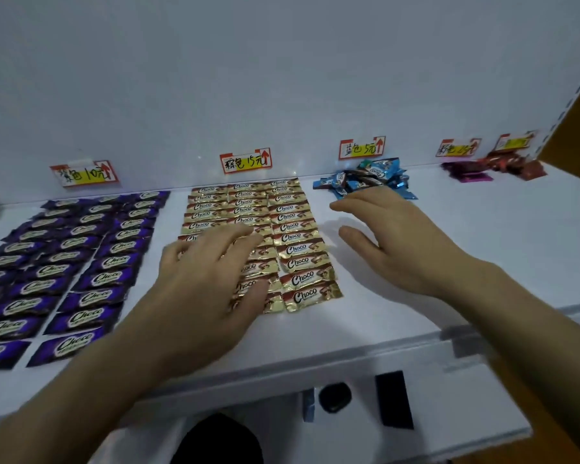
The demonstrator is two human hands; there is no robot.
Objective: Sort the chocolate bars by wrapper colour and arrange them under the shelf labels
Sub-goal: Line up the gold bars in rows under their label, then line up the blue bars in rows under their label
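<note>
Got shiny gold Choco bars [293, 250] in three neat columns under the middle label [245, 161]. Resting left hand [208, 279] flat on them, fingers [230, 238] spread; right hand [394, 241] loose, empty, by the blue heap [365, 182].

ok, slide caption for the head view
Sorting chocolate: left hand on gold bars, right hand open beside blue pile

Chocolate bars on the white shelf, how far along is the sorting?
Done: the purple-wrapped bars lie in rows under the leftmost label, and the gold-wrapped bars fill three columns under the next. In hand: the left hand spreads over the gold bars; the right hand is open near the blue-wrapped pile. Left: that pile, the magenta-wrapped pile and the red-wrapped pile are loose heaps.
</note>
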